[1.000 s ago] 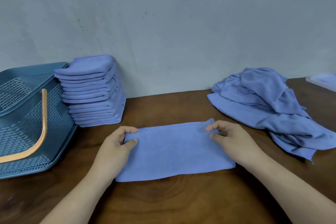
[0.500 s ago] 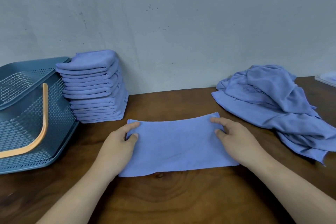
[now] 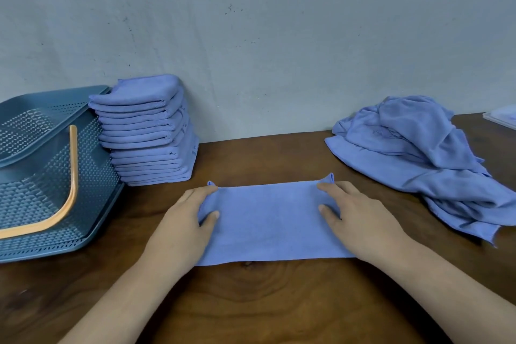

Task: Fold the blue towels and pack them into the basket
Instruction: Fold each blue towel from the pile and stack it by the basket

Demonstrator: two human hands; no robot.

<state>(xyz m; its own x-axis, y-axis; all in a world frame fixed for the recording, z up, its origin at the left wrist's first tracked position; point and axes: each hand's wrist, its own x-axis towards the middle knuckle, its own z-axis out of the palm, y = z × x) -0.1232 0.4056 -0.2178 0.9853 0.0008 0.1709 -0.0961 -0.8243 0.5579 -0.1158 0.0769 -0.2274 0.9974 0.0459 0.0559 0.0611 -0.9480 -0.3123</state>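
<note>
Towel lies folded at frame centre on tabletop. Left hand pinches its left end; right hand pinches its right end. Basket at left edge.

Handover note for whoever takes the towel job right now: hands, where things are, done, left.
Left hand: grips the left end of the flat towel.
Right hand: grips its right end.
Things: that towel lies as a long strip on the table. The folded stack stands beside the basket. The unfolded pile is at far right.
Done: one stack folded, this towel partly folded.
Left: finish this fold, fold the pile, pack everything into the basket. No towel shows in it.
</note>
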